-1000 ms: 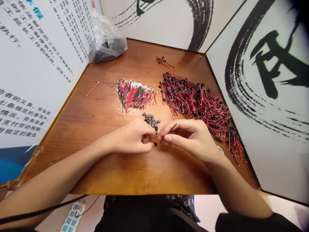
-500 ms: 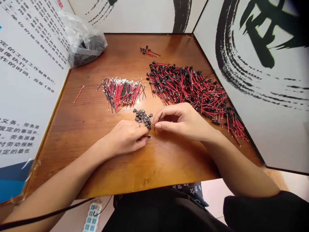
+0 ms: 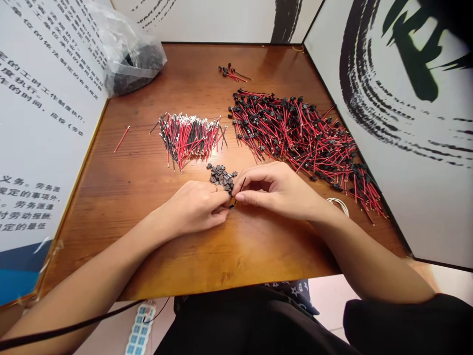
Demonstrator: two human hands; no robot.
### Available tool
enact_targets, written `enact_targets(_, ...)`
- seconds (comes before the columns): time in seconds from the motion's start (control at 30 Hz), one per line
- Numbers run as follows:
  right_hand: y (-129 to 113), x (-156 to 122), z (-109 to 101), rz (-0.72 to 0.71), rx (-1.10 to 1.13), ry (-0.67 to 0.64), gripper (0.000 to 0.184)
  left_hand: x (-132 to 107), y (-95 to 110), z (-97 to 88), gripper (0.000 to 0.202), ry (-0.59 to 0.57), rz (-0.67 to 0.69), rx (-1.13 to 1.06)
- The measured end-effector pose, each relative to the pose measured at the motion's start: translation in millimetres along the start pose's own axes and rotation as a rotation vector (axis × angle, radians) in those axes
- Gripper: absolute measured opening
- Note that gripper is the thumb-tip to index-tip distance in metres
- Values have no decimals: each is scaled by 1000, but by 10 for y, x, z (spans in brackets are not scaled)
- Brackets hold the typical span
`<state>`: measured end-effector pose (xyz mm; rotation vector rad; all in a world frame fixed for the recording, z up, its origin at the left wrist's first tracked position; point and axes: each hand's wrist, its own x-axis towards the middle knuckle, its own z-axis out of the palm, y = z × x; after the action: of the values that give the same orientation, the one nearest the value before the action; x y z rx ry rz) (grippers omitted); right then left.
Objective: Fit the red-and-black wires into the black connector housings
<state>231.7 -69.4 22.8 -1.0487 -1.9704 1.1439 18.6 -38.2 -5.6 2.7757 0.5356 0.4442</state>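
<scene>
My left hand [image 3: 201, 204] is closed, its thumb and forefinger pinching a small black connector housing [image 3: 231, 206] that pokes out past the fingertips. Between the thumb and forefinger of my right hand [image 3: 271, 190] is a short black wire [image 3: 243, 184], its lower end close beside the housing. Whether wire and housing touch, I cannot tell. A little heap of loose black connector housings [image 3: 221, 176] lies just beyond my fingers. Behind it is a bundle of red and black wires [image 3: 192, 135] with bright metal ends.
A large pile of red and black wires with black connectors [image 3: 295, 130] covers the table's right side. A smaller group [image 3: 232, 73] sits at the back. One red wire [image 3: 121, 139] lies left. A plastic bag [image 3: 136, 64] stands in the back left corner; a white loop [image 3: 338, 204] is near my right wrist.
My right hand has brought the black wire closer to the housing in my left hand. The view has shifted slightly, and the white loop by my right wrist now shows.
</scene>
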Motion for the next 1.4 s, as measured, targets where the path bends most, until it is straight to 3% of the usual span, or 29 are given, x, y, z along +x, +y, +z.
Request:
enact_targets(0.67, 15, 0, 37, 0, -38, -27, 8, 0, 7, -16, 20, -39, -18, 39)
enact_targets(1.4, 17, -3, 16, -31, -62, -53, 5, -4, 13, 33, 26, 24, -6, 73)
